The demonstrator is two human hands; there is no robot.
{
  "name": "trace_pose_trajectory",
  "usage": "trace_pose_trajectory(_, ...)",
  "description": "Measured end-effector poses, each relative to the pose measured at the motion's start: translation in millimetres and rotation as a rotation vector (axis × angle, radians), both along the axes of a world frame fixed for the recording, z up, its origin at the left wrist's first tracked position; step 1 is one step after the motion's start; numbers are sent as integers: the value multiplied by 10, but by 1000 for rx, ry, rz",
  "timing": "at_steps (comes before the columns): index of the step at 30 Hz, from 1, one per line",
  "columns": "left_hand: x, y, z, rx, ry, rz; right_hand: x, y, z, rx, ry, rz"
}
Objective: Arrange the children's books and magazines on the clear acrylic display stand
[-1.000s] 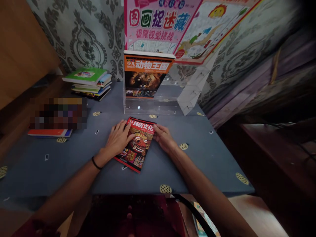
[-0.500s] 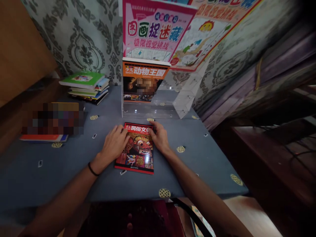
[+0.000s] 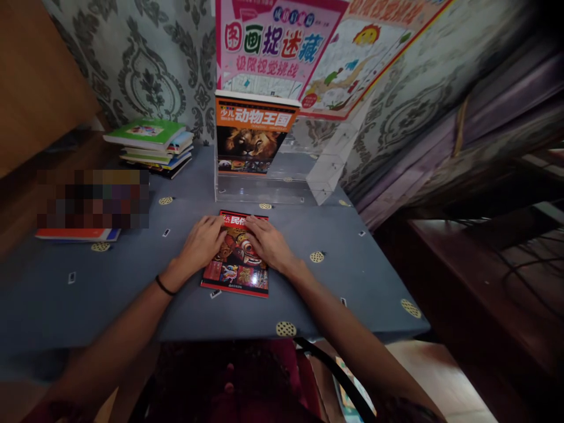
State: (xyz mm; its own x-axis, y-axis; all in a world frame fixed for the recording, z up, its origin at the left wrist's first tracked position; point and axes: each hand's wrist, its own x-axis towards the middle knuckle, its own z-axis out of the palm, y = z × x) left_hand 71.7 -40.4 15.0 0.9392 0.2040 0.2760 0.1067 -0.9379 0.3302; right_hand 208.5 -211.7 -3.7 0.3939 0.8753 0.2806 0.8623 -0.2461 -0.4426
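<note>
A red book (image 3: 238, 288) with a mask on its cover lies flat on the table, between my hands. My left hand (image 3: 203, 242) rests on its upper left edge, fingers stretched forward and fingertips touching the cover. Over the upper right part of the cover lies my right hand (image 3: 272, 244), its fingers flat and hiding some of the white title. Neither hand lifts the book. Just behind it is a clear acrylic stand (image 3: 259, 189), which holds an orange book with a lion (image 3: 253, 138) in its lower tier and a pink book (image 3: 273, 47) above.
A stack of several books (image 3: 147, 138) stands at the back left by the wall. Nearer on the left are more books (image 3: 79, 234), partly blurred out. The blue-grey tablecloth (image 3: 136, 294) has pineapple prints. Another large book (image 3: 343, 70) leans at the stand's right.
My right hand has slid from the book's right edge onto its cover, now covering more of the title. My left hand stays at the left edge. The view has shifted slightly.
</note>
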Motion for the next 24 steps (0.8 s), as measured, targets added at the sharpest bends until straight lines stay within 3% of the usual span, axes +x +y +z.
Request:
trace_pose_trajectory(7,-1,3,6,17,16,8,92,-154,110,-31,19,-156)
trace_pose_trajectory(15,-2,-22,41,11,43,32,43,-209,114,-27,78,-112)
trace_pose_trajectory(24,-16,-16,38,-17,23,37,-591,-677,81,-101,-8,-34)
